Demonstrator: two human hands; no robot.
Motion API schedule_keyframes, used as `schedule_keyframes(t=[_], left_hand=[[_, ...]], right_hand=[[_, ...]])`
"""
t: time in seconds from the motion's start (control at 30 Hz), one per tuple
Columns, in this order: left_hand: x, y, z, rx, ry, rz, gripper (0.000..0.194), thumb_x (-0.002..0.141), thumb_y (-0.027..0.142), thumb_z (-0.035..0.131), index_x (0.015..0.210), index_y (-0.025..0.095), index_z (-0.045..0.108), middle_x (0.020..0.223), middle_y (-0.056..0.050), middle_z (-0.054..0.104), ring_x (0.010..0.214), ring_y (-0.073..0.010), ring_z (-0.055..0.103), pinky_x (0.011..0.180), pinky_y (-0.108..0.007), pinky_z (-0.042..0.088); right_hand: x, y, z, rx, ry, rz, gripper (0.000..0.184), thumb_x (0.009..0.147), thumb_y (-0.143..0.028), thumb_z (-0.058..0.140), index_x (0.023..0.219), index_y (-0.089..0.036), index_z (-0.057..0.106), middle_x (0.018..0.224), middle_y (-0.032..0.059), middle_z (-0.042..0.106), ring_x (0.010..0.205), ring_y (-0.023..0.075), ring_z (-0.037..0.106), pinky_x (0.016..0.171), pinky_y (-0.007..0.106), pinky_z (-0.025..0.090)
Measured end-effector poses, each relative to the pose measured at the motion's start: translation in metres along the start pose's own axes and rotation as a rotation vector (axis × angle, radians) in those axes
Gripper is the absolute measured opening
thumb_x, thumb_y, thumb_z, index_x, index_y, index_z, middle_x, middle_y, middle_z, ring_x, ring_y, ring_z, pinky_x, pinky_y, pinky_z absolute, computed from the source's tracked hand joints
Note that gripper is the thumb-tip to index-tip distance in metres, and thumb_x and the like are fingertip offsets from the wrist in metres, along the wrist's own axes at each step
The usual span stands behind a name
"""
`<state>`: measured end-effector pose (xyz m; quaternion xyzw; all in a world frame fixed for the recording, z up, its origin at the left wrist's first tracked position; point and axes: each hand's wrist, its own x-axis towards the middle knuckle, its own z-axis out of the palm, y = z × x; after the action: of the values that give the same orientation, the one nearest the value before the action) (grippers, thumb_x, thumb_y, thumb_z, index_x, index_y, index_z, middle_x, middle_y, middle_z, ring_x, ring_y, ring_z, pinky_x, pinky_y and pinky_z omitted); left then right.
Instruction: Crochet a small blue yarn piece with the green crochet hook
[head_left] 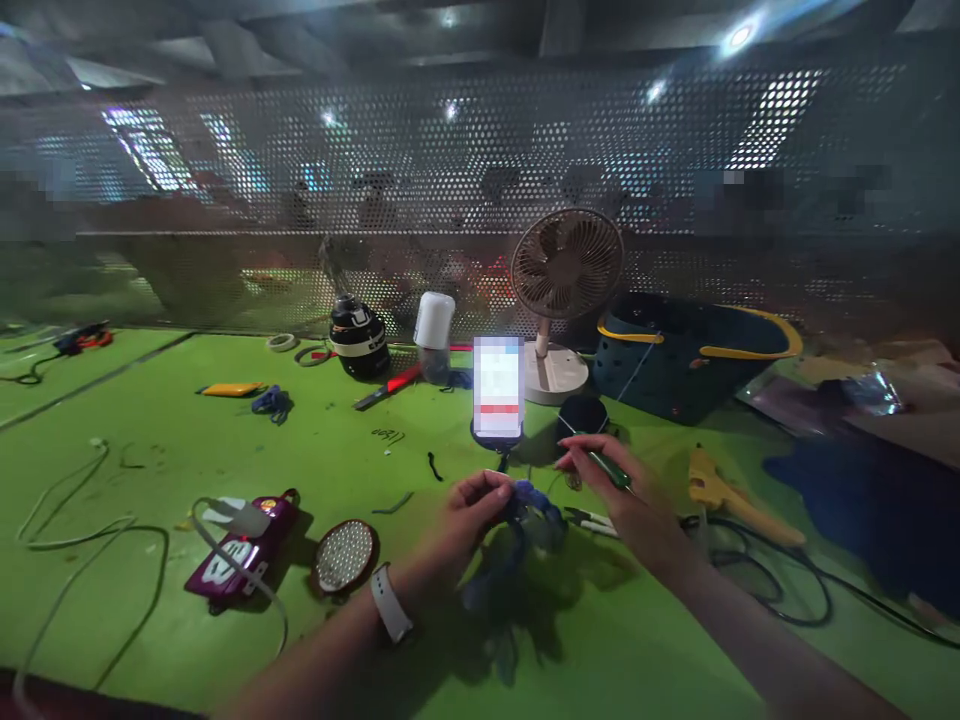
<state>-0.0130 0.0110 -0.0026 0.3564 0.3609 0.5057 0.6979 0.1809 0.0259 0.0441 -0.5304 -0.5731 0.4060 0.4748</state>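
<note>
Over the green table, my left hand (pixel 476 510) pinches a blue, looped bundle (pixel 538 508) that looks soft, with darker strands hanging below it. My right hand (pixel 637 505) is closed around a slim tool with a green handle (pixel 611 468); its working tip is too small to make out. The tool is held just above and to the right of the bundle, apart from it. Under my right hand lies a pale-handled tool (pixel 592 522), partly hidden. A lit phone (pixel 499 390) stands upright just beyond my hands, beside a dark round object (pixel 583 415).
A fan (pixel 568 265) and a dark basket with yellow handles (pixel 675 375) stand at the back. To the right lie a yellow glue gun (pixel 739 500), its cable and dark cloth (pixel 847 510). On the left are a purple device (pixel 247 550), white cords and a round studded disc (pixel 345 556).
</note>
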Motion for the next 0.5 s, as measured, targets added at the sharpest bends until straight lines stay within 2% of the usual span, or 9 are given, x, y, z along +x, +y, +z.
schedule_keyframes(t=[0.07,0.1,0.2,0.33,0.43,0.5], left_hand=[[0.004,-0.001,-0.001,-0.111,-0.018,-0.094,0.029,0.064,0.034,0.087,0.078,0.015,0.070,0.072,0.000,0.069,0.064,-0.0088,0.061,0.063,-0.019,0.047],[0.006,-0.003,-0.002,-0.125,-0.030,-0.113,0.031,0.062,0.036,0.087,0.076,0.015,0.069,0.069,0.000,0.068,0.060,-0.0085,0.060,0.060,-0.019,0.046],[0.010,-0.008,-0.003,-0.123,-0.048,-0.128,0.034,0.062,0.039,0.087,0.073,0.013,0.069,0.063,-0.001,0.067,0.054,-0.0084,0.058,0.054,-0.019,0.044],[0.010,-0.010,-0.004,-0.107,-0.041,-0.134,0.033,0.062,0.039,0.086,0.074,0.013,0.071,0.065,-0.003,0.069,0.054,-0.0085,0.059,0.054,-0.019,0.044],[0.010,-0.010,-0.005,-0.085,-0.024,-0.129,0.032,0.063,0.040,0.086,0.074,0.014,0.072,0.065,-0.003,0.069,0.053,-0.0079,0.059,0.053,-0.019,0.043],[0.010,-0.009,-0.006,-0.066,-0.010,-0.124,0.031,0.063,0.040,0.086,0.074,0.014,0.072,0.065,-0.002,0.070,0.051,-0.0070,0.057,0.050,-0.018,0.041]], right_hand=[[0.001,0.004,-0.001,-0.015,-0.133,0.005,0.033,0.085,-0.055,0.061,0.098,-0.026,0.069,0.094,0.0050,0.076,0.096,0.0252,0.066,0.092,0.041,0.045],[0.002,0.006,0.000,-0.010,-0.210,0.044,0.034,0.086,-0.055,0.060,0.099,-0.025,0.069,0.096,0.0053,0.076,0.097,0.0254,0.066,0.091,0.041,0.045],[0.001,0.013,0.003,0.013,-0.366,0.228,0.040,0.082,-0.060,0.063,0.095,-0.023,0.070,0.091,0.0051,0.075,0.085,0.0232,0.067,0.077,0.036,0.049],[0.000,0.016,0.005,0.130,-0.451,0.357,0.041,0.076,-0.057,0.072,0.094,-0.021,0.067,0.080,0.0021,0.073,0.069,0.0171,0.064,0.066,0.030,0.048],[0.002,0.018,0.004,0.177,-0.458,0.329,0.036,0.074,-0.050,0.076,0.093,-0.021,0.066,0.080,0.0009,0.072,0.071,0.0155,0.065,0.069,0.029,0.049],[0.004,0.020,0.002,0.130,-0.435,0.276,0.031,0.076,-0.047,0.075,0.090,-0.021,0.067,0.081,0.0000,0.072,0.073,0.0148,0.065,0.071,0.029,0.049]])
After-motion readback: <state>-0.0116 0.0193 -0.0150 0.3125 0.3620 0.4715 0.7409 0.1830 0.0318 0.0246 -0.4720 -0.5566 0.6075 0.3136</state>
